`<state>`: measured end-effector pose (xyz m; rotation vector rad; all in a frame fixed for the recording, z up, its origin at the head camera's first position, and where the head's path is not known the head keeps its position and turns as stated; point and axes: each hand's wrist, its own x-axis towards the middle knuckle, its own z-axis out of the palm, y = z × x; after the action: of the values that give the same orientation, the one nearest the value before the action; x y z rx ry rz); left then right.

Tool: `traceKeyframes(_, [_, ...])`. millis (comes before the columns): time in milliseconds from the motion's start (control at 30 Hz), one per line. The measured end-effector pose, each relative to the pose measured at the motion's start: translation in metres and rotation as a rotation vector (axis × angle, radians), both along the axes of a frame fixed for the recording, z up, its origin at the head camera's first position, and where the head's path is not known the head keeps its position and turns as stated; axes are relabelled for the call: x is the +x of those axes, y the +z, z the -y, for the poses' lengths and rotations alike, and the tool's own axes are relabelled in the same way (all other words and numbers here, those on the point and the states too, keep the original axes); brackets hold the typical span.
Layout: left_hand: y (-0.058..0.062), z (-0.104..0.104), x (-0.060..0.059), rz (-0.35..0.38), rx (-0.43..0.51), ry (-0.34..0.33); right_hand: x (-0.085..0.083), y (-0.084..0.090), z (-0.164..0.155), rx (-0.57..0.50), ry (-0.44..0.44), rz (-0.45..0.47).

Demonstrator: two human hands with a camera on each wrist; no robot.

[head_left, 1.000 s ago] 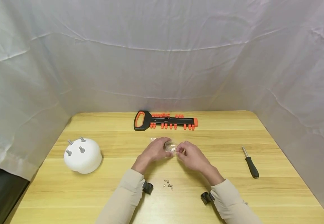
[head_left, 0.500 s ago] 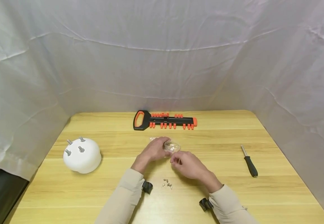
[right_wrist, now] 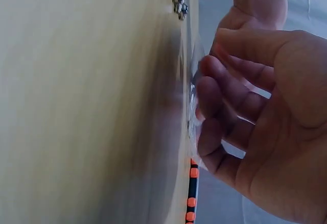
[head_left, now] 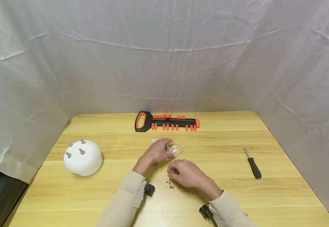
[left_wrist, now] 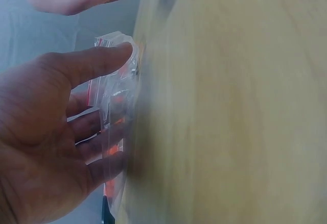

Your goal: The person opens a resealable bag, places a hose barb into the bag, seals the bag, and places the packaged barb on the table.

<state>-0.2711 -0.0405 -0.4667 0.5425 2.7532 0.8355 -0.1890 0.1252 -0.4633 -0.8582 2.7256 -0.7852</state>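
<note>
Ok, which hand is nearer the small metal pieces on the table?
Right. The right hand is just beyond and right of the metal pieces; the left hand is farther off, at the clear bag.

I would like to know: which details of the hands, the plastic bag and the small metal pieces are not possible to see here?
- Plastic bag, head view: partly covered by the left hand.
- Metal pieces, head view: too small to show their exact shape.
- Whether the right hand holds anything, right wrist view: its curled fingers hide this.
- Rest of the right hand, left wrist view: cut off by the top edge.
</note>
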Motion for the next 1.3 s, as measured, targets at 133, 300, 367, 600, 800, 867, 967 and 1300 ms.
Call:
traceKeyframes(133, [-0.001, 0.001, -0.001, -0.01, -0.003, -0.006, 0.002, -0.001, 0.003, 0.051, 0.047, 0.008])
traceKeyframes(300, [0.0, 0.001, 0.0, -0.019, -0.001, -0.014, 0.005, -0.001, 0.008, 0.102, 0.069, -0.015])
traceKeyframes(367, [0.0, 0.001, 0.0, -0.016, 0.001, -0.012, 0.006, 0.0, 0.01, 0.118, 0.074, -0.029])
traceKeyframes(600, [-0.001, 0.001, -0.001, -0.017, 0.007, -0.01, 0.007, 0.001, 0.014, 0.155, 0.098, -0.088])
traceKeyframes(800, [-0.001, 0.0, 0.0, -0.012, 0.004, -0.009, 0.009, 0.0, 0.016, 0.165, 0.102, -0.111])
traceKeyframes(867, [0.0, 0.0, 0.0, -0.011, 0.007, -0.008, 0.01, -0.001, 0.016, 0.179, 0.112, -0.113])
traceKeyframes(967, [0.0, 0.0, 0.001, -0.006, 0.012, -0.007, 0.012, 0.001, 0.016, 0.198, 0.129, -0.103])
traceKeyframes(1300, [0.001, 0.001, 0.001, -0.001, 0.014, -0.009, 0.008, 0.009, 0.007, 0.156, 0.074, -0.105])
